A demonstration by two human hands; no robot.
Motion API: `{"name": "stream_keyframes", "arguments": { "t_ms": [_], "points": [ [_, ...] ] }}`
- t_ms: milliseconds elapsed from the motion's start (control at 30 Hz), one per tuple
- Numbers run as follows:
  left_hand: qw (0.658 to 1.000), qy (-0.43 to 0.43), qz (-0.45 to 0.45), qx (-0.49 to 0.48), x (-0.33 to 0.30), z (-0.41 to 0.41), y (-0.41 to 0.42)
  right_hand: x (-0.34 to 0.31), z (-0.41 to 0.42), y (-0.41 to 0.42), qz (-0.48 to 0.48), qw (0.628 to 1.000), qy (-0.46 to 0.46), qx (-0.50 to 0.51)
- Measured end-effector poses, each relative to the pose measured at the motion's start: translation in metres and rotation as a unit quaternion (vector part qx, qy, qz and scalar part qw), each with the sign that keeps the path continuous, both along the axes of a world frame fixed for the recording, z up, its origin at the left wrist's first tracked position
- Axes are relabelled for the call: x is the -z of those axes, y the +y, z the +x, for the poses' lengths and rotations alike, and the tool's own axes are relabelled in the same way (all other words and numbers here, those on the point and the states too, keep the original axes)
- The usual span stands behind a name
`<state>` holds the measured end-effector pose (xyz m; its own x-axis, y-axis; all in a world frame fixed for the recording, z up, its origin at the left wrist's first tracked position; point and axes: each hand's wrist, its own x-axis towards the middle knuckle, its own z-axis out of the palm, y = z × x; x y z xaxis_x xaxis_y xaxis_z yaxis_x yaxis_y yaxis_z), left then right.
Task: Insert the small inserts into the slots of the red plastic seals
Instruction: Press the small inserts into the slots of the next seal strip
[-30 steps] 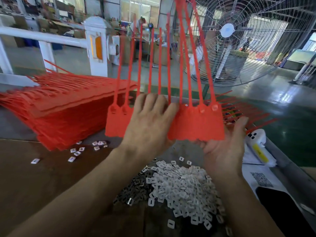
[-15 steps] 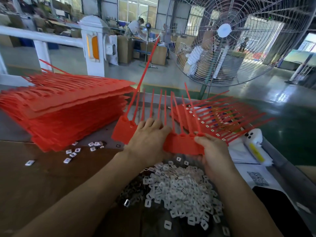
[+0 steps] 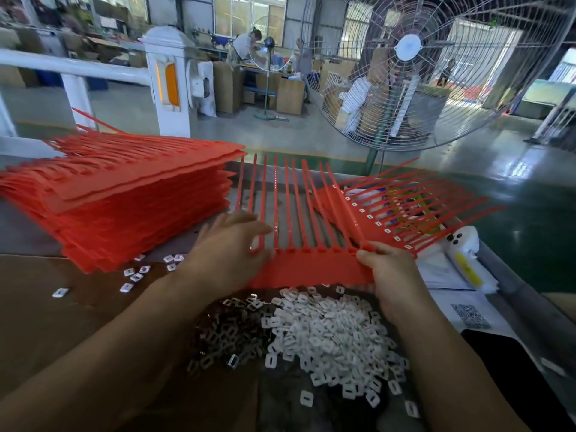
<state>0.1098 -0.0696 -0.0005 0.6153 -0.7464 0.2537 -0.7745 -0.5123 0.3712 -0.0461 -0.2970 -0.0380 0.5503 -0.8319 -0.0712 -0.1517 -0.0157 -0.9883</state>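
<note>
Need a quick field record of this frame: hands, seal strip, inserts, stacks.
left hand: lies on the left end of the seal strip, fingers fairly straight
right hand: pinches the strip's right end
seal strip: lying low over the table, tails pointing away
white inserts: loose heap near the person
red stack: left of the strip
fitted seals: right, behind the strip

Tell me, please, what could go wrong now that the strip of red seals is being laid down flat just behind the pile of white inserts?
1. The strip of seals lies right at the edge of the white inserts; sliding it could scatter them, as a few strays already lie apart.
2. Its long tails sit close to the finished strip and might tangle.
3. The left hand rests flat while the right hand pinches one corner, so the strip may skew.
</note>
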Motion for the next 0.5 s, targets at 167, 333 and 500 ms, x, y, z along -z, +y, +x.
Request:
{"name": "stream_keyframes", "arguments": {
  "t_ms": [167,333,500],
  "points": [
    [0.996,0.042,0.029,-0.073,0.019,0.011,0.022,-0.001,-0.002,0.005,-0.036,0.999,0.009,-0.023],
    [0.995,0.071,0.007,-0.072,0.03,0.018,0.033,-0.003,-0.009,0.01,-0.123,0.988,0.061,-0.067],
    [0.993,0.07,-0.002,-0.091,0.031,0.02,0.041,-0.011,-0.013,0.016,-0.166,0.977,0.111,-0.077]
  ]
}}
